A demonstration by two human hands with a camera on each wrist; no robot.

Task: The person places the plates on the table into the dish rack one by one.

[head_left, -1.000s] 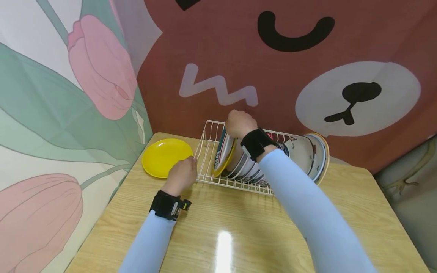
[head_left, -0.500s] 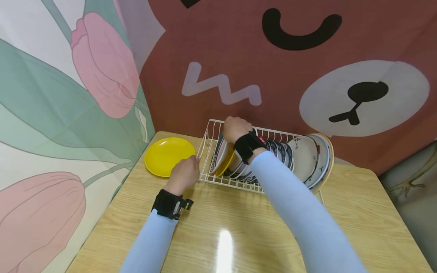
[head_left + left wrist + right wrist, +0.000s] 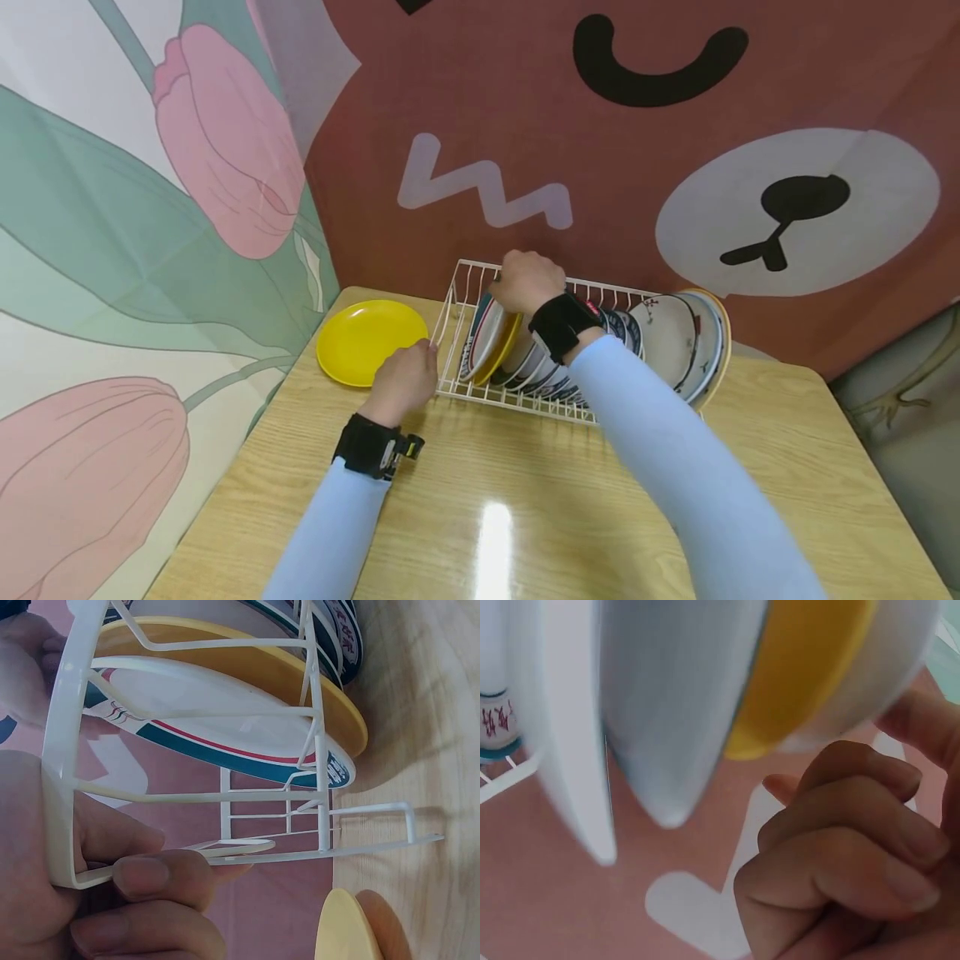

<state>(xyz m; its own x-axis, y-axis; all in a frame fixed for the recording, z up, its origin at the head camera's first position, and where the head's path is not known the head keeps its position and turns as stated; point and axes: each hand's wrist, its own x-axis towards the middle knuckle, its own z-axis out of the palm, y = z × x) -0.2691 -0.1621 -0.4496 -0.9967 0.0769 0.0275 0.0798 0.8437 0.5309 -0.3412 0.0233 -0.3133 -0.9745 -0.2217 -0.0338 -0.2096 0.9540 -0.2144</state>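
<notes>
A white wire dish rack (image 3: 480, 398) stands on the table, and my left hand (image 3: 402, 383) grips its left end. In the left wrist view, the left fingers (image 3: 142, 877) curl round the rack's corner wire. My right hand (image 3: 528, 282) is over the rack's left part. It pinches the upper edge of a white plate (image 3: 202, 712) with a teal and red rim, leaning in the slots; in the right wrist view the remaining fingers (image 3: 840, 862) are curled. Just right of that plate leans a yellow plate (image 3: 501, 354). The pinching fingertips are partly hidden.
Several bowls and smaller dishes (image 3: 624, 332) fill the rack's middle. Large patterned plates (image 3: 666, 337) lean at its right end. Another yellow plate (image 3: 367, 337) lies flat on the table, left of the rack. A brown printed wall hanging (image 3: 480, 100) is behind.
The white plate has shifted slightly left with the right hand. That hand dipped lower, then rose a little and moved right. The left hand has kept its grip on the rack.
</notes>
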